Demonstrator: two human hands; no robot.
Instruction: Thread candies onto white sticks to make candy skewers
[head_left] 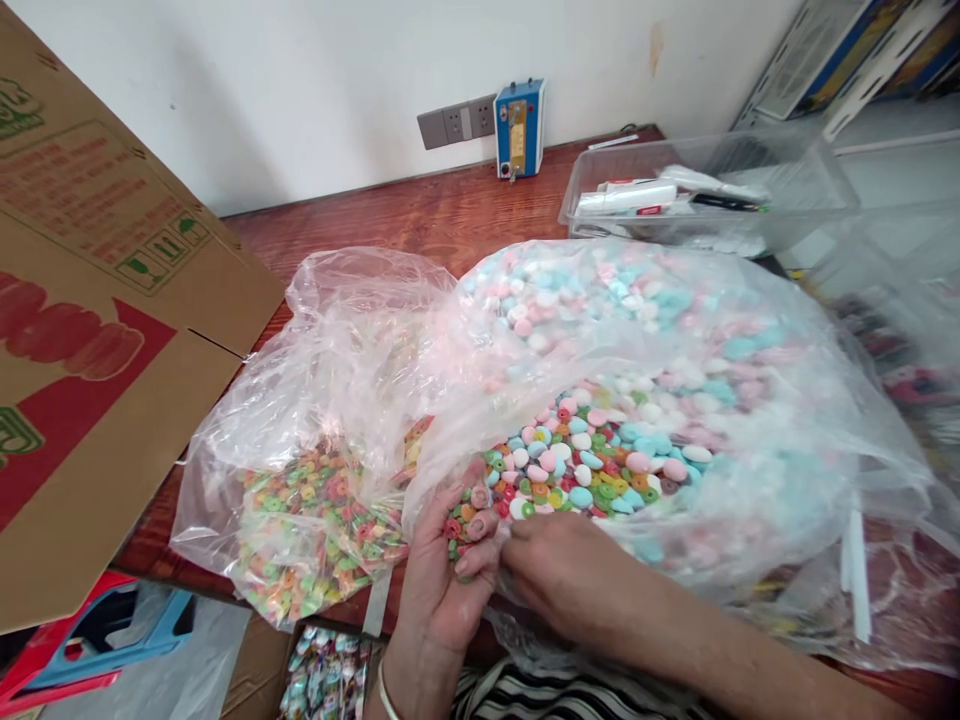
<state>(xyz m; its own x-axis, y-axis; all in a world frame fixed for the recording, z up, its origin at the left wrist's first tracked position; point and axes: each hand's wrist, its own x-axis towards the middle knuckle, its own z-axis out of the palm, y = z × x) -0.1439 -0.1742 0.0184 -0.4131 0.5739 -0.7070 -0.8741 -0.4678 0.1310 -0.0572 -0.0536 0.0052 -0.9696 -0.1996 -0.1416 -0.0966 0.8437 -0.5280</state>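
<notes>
My left hand [454, 570] is palm up at the mouth of a large clear plastic bag. Its fingers curl around a handful of small colourful ring-shaped candies [459, 530]; whether a small packet surrounds them I cannot tell. Right beside it, my right hand [566, 570] is closed at the bag's near edge, its fingertips mostly hidden. Inside the open large bag [735, 540] lie pink, blue and white button-shaped candies [581, 470], mixed with ring candies near the opening. A second clear bag [300, 520] of ring candies sits on the left.
A cardboard box [112, 330] rises at the left. At the back stand a blue device [519, 130] by the wall sockets and a clear plastic bin [712, 225] with assorted items. Below the edge of the wooden table [367, 225] is a box of small filled packets [326, 675].
</notes>
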